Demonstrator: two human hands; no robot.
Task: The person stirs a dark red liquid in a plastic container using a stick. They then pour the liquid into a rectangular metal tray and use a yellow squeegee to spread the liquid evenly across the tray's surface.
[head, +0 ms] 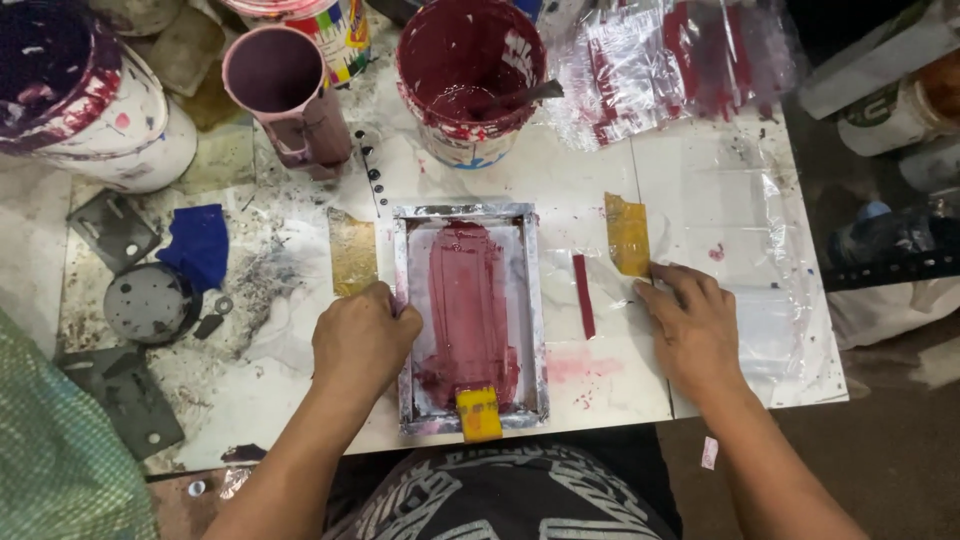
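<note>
Your left grip [362, 338] rests on the frame's [470, 318] left edge, the squeegee [479, 413] inside lies right of it, and the strip [583, 295] lies between frame and right grip [692, 322] on the counter [620, 385].

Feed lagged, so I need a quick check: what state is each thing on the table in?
Screen frame: flat, smeared with red ink.
Yellow scraper: resting in frame's near end.
Ink bucket: open, stick inside.
Pink mug: upright.
Left hand: fist against frame's edge.
Right hand: flat on plastic sheet.

Head camera looks steeply down, close over the worktable [600, 160].
</note>
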